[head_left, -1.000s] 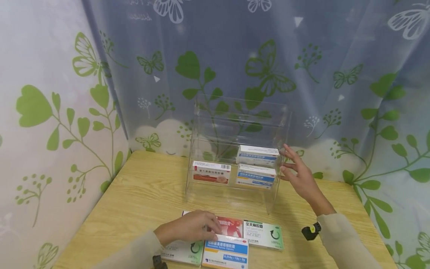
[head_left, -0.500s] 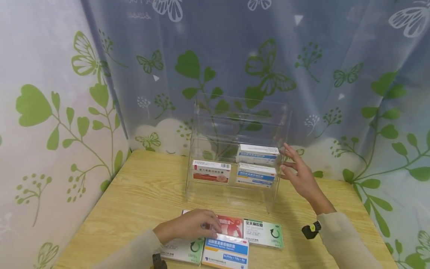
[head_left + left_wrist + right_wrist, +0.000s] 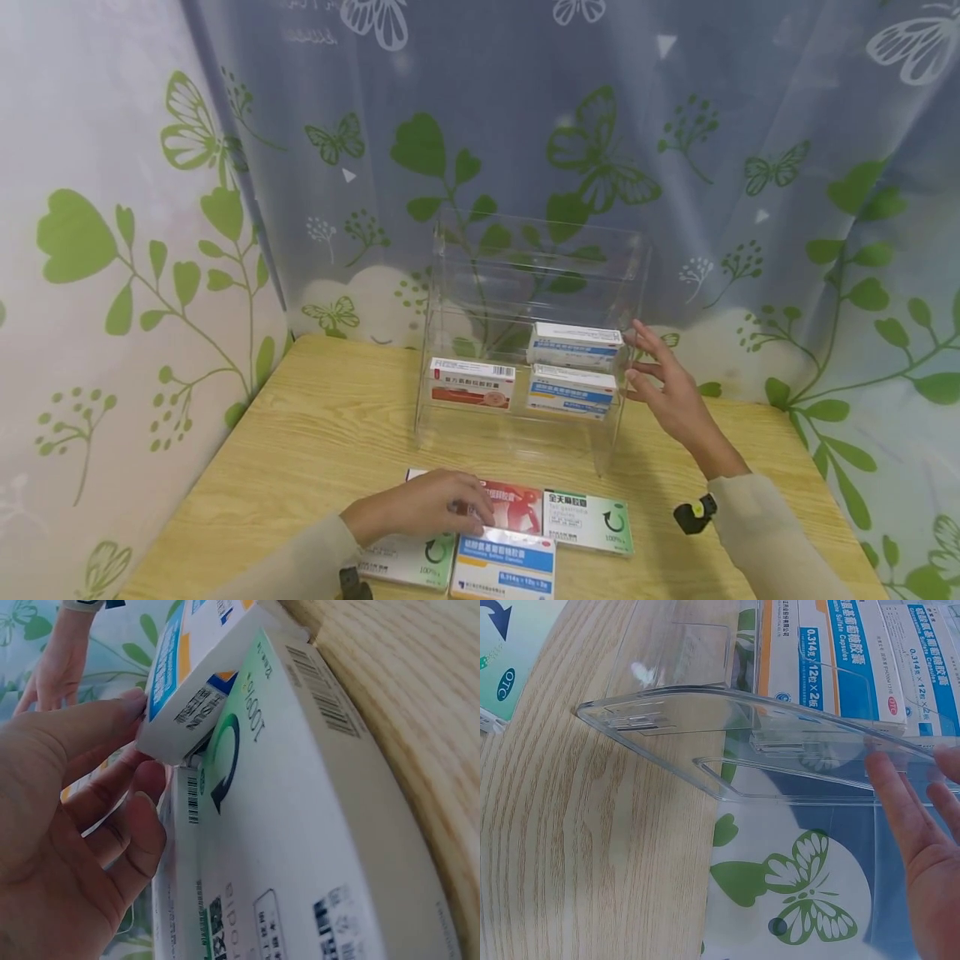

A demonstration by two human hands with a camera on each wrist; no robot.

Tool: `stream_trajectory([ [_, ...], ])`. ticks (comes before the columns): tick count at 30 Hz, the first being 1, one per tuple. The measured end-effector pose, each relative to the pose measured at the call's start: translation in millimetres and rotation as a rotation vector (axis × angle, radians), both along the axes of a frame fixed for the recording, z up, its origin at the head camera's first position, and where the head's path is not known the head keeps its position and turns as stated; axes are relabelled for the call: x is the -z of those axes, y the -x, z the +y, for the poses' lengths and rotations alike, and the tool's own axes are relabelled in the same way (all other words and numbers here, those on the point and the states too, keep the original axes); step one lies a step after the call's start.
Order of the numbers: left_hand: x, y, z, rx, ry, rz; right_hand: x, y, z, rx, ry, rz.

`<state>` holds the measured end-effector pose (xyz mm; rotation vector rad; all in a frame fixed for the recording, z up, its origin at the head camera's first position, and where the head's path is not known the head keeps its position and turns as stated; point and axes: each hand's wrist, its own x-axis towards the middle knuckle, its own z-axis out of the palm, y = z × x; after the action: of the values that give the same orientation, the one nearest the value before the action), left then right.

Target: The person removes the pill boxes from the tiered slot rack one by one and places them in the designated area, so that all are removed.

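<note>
My left hand (image 3: 420, 504) pinches the edge of a blue-and-white medicine box (image 3: 502, 571) between thumb and fingertips. The left wrist view shows the thumb at the corner of its printed face, with the fingers curled below. This box lies among other boxes on the table: a red one (image 3: 525, 507), partly covered by the hand, and green-and-white ones to its right (image 3: 588, 523) and left. At the clear acrylic rack (image 3: 517, 433), my right hand (image 3: 675, 404) touches the right side panel with extended fingertips. In the right wrist view those fingers (image 3: 896, 791) lie against the panel.
Two blue-and-white boxes stand at the rack's right, one on a lower tier (image 3: 573, 393) and one behind it (image 3: 576, 343). A red-and-white box (image 3: 472, 385) stands on the lower tier at left. The wooden table (image 3: 330, 417) meets patterned curtains (image 3: 495, 100) behind and at the sides.
</note>
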<state>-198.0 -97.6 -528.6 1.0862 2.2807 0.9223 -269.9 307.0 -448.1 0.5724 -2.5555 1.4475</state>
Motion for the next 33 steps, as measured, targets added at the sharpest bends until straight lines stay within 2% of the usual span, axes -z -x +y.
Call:
stream_trajectory([
  [16, 1.0, -2.5, 0.0, 0.035, -0.002, -0.009, 1.4, -2.3, 1, -0.001, 0.009, 0.000],
  [19, 1.5, -3.3, 0.1, 0.036, 0.015, 0.037, 1.5, -2.0, 1, -0.005, 0.009, 0.004],
  [24, 3.5, -9.0, 2.5, 0.014, 0.070, 0.188, 1.1, -1.8, 2, -0.007, 0.013, 0.007],
  [28, 5.3, -12.9, 4.7, 0.010, 0.071, 0.289, 0.7, -1.6, 2, -0.005, 0.015, 0.009],
  [30, 6.1, -13.6, 5.0, 0.002, 0.080, 0.317, 0.4, -1.4, 1, -0.010, 0.017, 0.009],
  [33, 6.3, -13.6, 4.9, -0.017, 0.104, 0.317, -0.1, -0.9, 1, -0.014, 0.020, 0.012],
])
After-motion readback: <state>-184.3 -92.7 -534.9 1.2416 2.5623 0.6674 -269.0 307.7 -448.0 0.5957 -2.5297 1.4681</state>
